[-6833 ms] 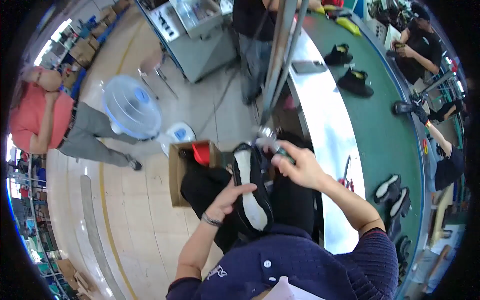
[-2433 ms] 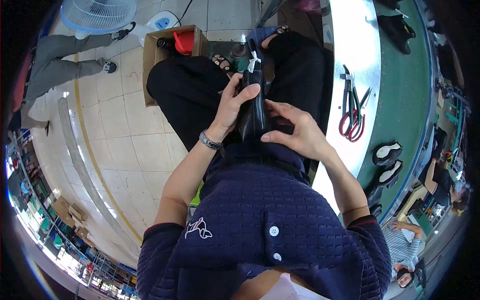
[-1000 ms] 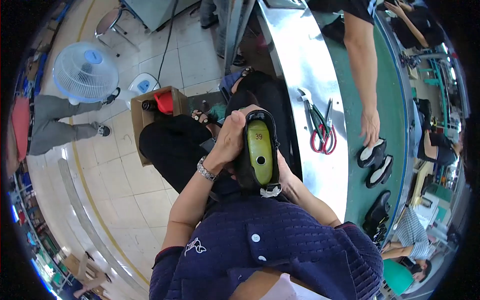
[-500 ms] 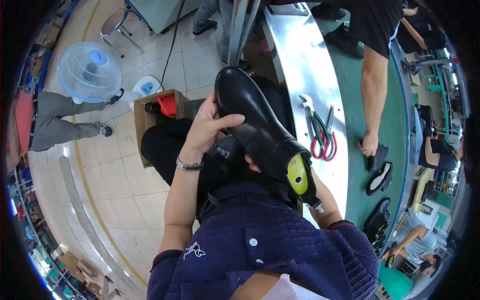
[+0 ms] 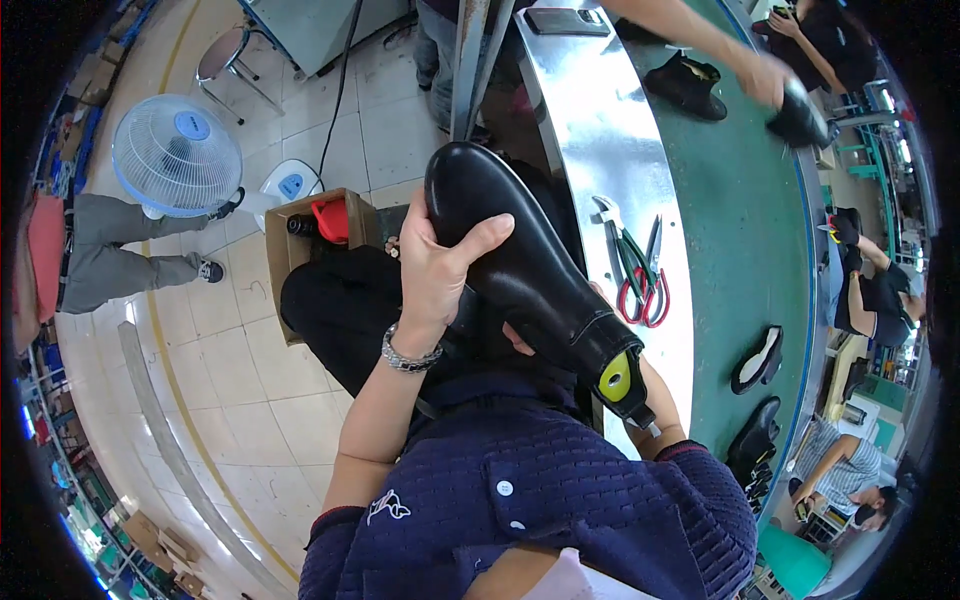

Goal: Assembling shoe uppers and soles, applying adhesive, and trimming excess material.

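A glossy black ankle boot [image 5: 512,260] lies across my lap, toe up and to the left, its opening down and to the right. Inside the opening shows a yellow-green insole [image 5: 616,376] with a dark round spot. My left hand [image 5: 436,268] is closed round the forefoot, thumb lying over the upper. From beneath, my right hand [image 5: 517,340] grips the boot at its middle; most of that hand is hidden, with only fingertips showing.
On the metal ledge [image 5: 600,130] to the right lie green-handled pliers [image 5: 628,248], red-handled scissors [image 5: 655,285] and a dark flat device [image 5: 567,21]. Beyond runs a green belt [image 5: 720,260] with black shoes. A co-worker's hand [image 5: 765,80] holds a shoe. Left are a carton [image 5: 285,255] and fan [image 5: 178,155].
My left hand has slid a little right over the forefoot, and the boot has tilted so less insole shows. The co-worker's hand has lifted a shoe off the belt toward the far right.
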Demonstrator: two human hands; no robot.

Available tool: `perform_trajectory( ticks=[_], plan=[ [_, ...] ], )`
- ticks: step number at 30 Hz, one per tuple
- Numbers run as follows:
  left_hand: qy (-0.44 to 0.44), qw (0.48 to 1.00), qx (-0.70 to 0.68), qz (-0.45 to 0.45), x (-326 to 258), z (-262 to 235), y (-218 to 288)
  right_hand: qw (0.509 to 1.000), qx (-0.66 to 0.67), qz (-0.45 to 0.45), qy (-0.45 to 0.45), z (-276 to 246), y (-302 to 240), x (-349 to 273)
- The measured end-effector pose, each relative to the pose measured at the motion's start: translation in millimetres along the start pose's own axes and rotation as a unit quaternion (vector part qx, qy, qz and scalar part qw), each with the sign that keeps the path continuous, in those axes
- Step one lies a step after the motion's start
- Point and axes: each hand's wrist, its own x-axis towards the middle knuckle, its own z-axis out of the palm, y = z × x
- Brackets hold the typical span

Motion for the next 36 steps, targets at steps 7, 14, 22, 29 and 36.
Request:
perform_trajectory(
  ticks=[7,14,22,29,36],
  plan=[
    [0.125,0.989,0.041,0.073,14,2,-18,0.997,-0.058,-0.035,-0.034,77,-29,-11],
    [0.166,0.976,-0.067,0.122,26,15,14,0.957,0.273,-0.096,-0.005,-20,65,18],
    [-0.119,0.868,0.260,0.407,-26,61,13,0.938,0.201,-0.258,-0.118,137,-27,-20],
    [-0.319,0.705,0.401,0.490,-25,84,-47,0.867,0.210,-0.449,0.040,74,-90,-80],
    [-0.256,0.770,0.490,0.320,-14,37,-55,0.745,0.186,-0.563,0.307,-128,-131,-187]
  ],
)
